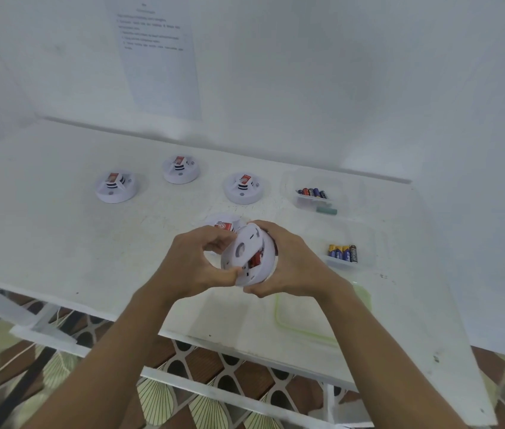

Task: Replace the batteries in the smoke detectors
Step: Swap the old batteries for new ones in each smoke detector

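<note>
Hiding behind the left hand's knuckles, a fourth detector just beyond the held detector shows only its top and a red label. The paper sheet on the wall far beyond carries print too blurred to read. The held detector is a smooth, round, white plastic disc, tilted on edge with its underside toward the camera. Something red sits in its open recess, too blurred to identify. Beyond it on the scuffed white table stand three domed white detectors: one far left, one middle, one nearer. To its right, two clear trays hold batteries. The left hand curls round its left rim, thumb at the recess. The right hand grips its right rim.
</note>
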The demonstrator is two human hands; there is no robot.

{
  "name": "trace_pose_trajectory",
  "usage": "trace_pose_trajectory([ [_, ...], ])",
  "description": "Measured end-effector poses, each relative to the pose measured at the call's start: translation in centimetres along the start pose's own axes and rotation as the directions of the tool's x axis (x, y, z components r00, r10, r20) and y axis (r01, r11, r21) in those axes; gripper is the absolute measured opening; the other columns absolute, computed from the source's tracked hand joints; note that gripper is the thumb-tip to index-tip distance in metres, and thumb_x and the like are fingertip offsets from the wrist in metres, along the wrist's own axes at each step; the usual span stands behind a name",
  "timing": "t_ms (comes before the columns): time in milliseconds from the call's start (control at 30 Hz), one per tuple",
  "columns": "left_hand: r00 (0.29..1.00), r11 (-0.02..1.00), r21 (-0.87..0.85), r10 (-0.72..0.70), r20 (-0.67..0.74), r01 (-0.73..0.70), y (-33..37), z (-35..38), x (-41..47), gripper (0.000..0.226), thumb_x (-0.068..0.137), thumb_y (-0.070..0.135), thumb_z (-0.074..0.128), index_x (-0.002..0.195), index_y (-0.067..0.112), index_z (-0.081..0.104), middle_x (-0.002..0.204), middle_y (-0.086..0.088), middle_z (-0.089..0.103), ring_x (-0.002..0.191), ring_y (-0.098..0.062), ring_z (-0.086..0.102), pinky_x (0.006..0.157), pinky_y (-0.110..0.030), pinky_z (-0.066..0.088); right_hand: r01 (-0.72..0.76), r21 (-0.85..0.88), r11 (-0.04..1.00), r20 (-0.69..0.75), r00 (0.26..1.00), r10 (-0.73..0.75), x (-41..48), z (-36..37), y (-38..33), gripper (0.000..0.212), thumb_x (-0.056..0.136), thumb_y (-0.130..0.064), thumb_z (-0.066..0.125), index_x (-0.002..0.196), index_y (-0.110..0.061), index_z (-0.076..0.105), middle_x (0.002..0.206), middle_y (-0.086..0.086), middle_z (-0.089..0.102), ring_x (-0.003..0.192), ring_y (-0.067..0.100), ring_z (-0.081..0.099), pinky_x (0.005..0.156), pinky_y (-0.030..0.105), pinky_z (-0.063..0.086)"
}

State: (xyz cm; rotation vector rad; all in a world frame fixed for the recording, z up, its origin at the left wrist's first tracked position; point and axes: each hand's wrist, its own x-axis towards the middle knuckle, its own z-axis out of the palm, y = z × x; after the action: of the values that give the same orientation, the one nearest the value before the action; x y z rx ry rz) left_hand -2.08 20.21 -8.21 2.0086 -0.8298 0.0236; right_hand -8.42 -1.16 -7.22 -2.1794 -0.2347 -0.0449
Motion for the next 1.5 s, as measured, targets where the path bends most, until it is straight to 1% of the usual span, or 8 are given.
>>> trace_pose_trajectory([
  [333, 0.981, 0.980, -0.038, -0.196, -0.013, 0.195, -3.3, -2.1, -2.1, 0.059, 0.065, 0.035, 0.089, 0.118, 0.029, 0.064, 0.111, 0.014, 0.067, 0.102, -0.003, 0.064, 0.089, -0.016, 0.052, -0.057, 0.147, 0.988, -0.094, 0.993, 0.071, -0.5, 0.3, 0.7, 0.095, 0.061, -0.011, 0.095, 0.138, -0.029, 0.044, 0.125, -0.016, 0.057, 0.115, 0.004, 0.059, 0.088, 0.019, 0.054],
  [533, 0.915, 0.915, 0.284, -0.349, 0.203, 0.286, -5.2, -3.0, -3.3, 0.073, 0.049, 0.063, 0.065, 0.113, 0.029, 0.060, 0.108, 0.013, 0.058, 0.096, -0.008, 0.058, 0.072, -0.013, 0.043, -0.120, 0.273, 0.954, -0.121, 0.980, 0.158, -0.8, 0.6, 1.5, 0.106, 0.064, -0.002, 0.092, 0.148, -0.024, 0.031, 0.134, -0.009, 0.052, 0.116, -0.001, 0.057, 0.075, 0.024, 0.059],
  [667, 0.895, 0.876, 0.410, -0.373, 0.243, 0.254, -6.2, -2.9, -3.3, 0.088, 0.053, 0.066, 0.055, 0.129, 0.022, 0.058, 0.113, 0.009, 0.049, 0.104, -0.013, 0.047, 0.079, -0.020, 0.037, -0.116, 0.342, 0.932, -0.155, 0.972, 0.178, -0.8, 1.1, 1.5, 0.099, 0.068, -0.002, 0.091, 0.146, -0.021, 0.034, 0.135, -0.002, 0.054, 0.120, 0.006, 0.058, 0.085, 0.029, 0.060],
  [833, 0.878, 0.865, 0.410, -0.412, 0.246, 0.291, -6.2, -3.2, -3.5, 0.076, 0.071, 0.055, 0.076, 0.138, 0.027, 0.053, 0.123, 0.008, 0.046, 0.112, -0.010, 0.041, 0.088, -0.024, 0.034, -0.123, 0.428, 0.895, -0.117, 0.975, 0.190, -0.6, 1.6, 1.1, 0.090, 0.071, 0.005, 0.086, 0.141, -0.022, 0.036, 0.130, -0.005, 0.056, 0.114, 0.003, 0.061, 0.080, 0.028, 0.059],
  [1033, 0.956, 0.956, 0.032, -0.293, 0.004, 0.293, -2.2, -2.1, -3.0, 0.014, 0.094, 0.051, 0.056, 0.101, 0.047, 0.068, 0.101, 0.020, 0.070, 0.096, 0.000, 0.062, 0.077, -0.023, 0.045, -0.096, 0.480, 0.872, -0.150, 0.971, 0.189, -0.3, 2.5, 0.2, 0.086, 0.076, 0.004, 0.083, 0.142, -0.019, 0.034, 0.130, -0.008, 0.054, 0.115, 0.000, 0.061, 0.087, 0.028, 0.059],
  [1167, 0.919, 0.875, -0.281, -0.373, 0.126, 0.393, 1.2, -0.6, -2.2, 0.039, 0.103, 0.039, 0.038, 0.112, 0.023, 0.073, 0.097, 0.004, 0.076, 0.089, -0.014, 0.071, 0.080, -0.027, 0.056, -0.075, 0.489, 0.869, -0.187, 0.964, 0.188, 0.0, 3.0, -0.5, 0.089, 0.079, -0.003, 0.082, 0.146, -0.020, 0.027, 0.136, -0.008, 0.050, 0.120, -0.004, 0.056, 0.092, 0.020, 0.054],
  [1300, 0.880, 0.744, -0.502, -0.470, 0.074, 0.440, 2.2, 0.4, -1.1, 0.042, 0.099, 0.043, 0.041, 0.105, 0.016, 0.073, 0.094, -0.006, 0.077, 0.090, -0.021, 0.072, 0.079, -0.026, 0.056, -0.124, 0.494, 0.860, -0.135, 0.967, 0.216, -0.2, 3.5, -0.7, 0.103, 0.085, -0.034, 0.078, 0.158, -0.024, 0.005, 0.155, -0.005, 0.036, 0.140, 0.006, 0.041, 0.114, 0.028, 0.041],
  [1500, 0.903, 0.694, -0.603, -0.416, 0.108, 0.392, 2.4, 0.5, 0.2, 0.027, 0.101, 0.025, 0.052, 0.124, 0.021, 0.064, 0.114, 0.001, 0.073, 0.105, -0.016, 0.069, 0.087, -0.027, 0.056, -0.066, 0.598, 0.799, -0.197, 0.954, 0.226, -0.9, 3.6, -1.0, 0.050, 0.106, -0.014, 0.047, 0.152, -0.019, 0.029, 0.132, -0.019, 0.056, 0.121, -0.004, 0.057, 0.104, 0.018, 0.046],
])
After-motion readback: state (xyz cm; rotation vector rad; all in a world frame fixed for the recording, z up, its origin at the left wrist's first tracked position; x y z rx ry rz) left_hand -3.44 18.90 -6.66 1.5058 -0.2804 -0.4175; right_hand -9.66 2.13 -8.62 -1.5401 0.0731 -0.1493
